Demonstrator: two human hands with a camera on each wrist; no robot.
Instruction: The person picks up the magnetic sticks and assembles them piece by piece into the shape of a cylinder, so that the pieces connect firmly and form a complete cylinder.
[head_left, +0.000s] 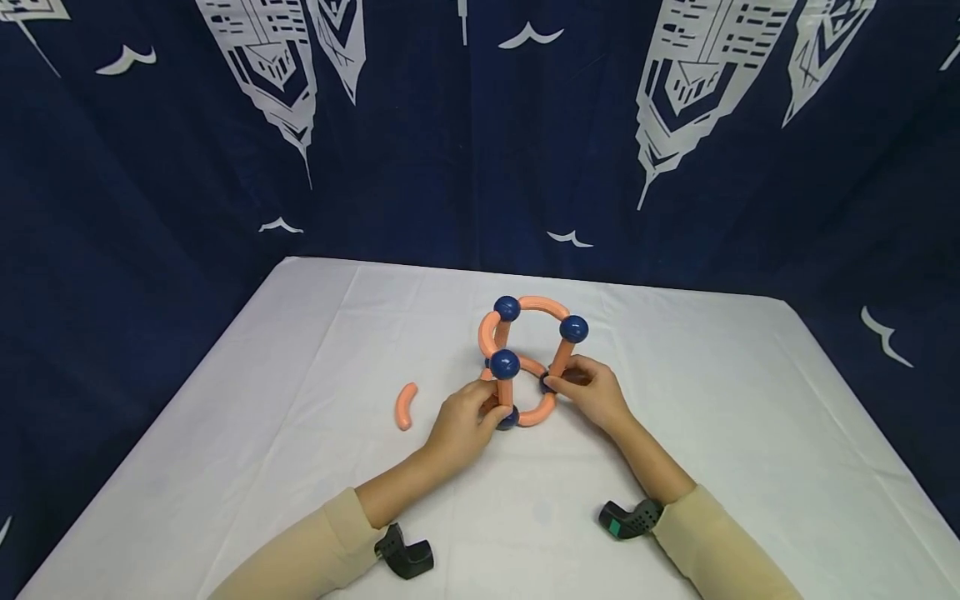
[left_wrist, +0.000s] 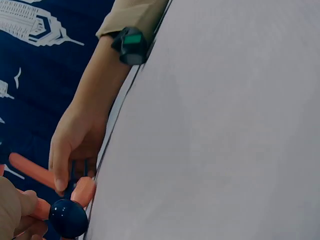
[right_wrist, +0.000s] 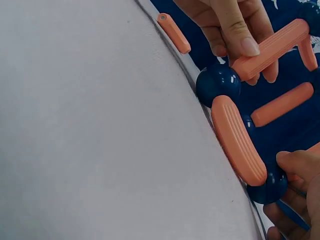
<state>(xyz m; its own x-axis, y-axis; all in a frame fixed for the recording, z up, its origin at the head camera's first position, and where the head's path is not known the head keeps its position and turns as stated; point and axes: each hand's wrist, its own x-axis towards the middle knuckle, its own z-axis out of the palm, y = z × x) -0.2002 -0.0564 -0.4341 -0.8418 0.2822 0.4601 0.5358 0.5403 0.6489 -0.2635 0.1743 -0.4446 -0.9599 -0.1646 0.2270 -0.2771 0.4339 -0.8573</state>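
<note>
A ball-and-stick frame of blue balls and orange rods stands on the white table. Three upright rods join its lower balls to its upper ones, and two curved rods link the upper balls. My left hand pinches the front-left upright rod near its lower ball. On the other side, my right hand holds the lower right ball, where an upright rod meets it. A loose curved rod lies to the left of the frame.
The white table ends at a dark blue curtain with white printed shapes. Black wrist devices sit at the left cuff and right cuff.
</note>
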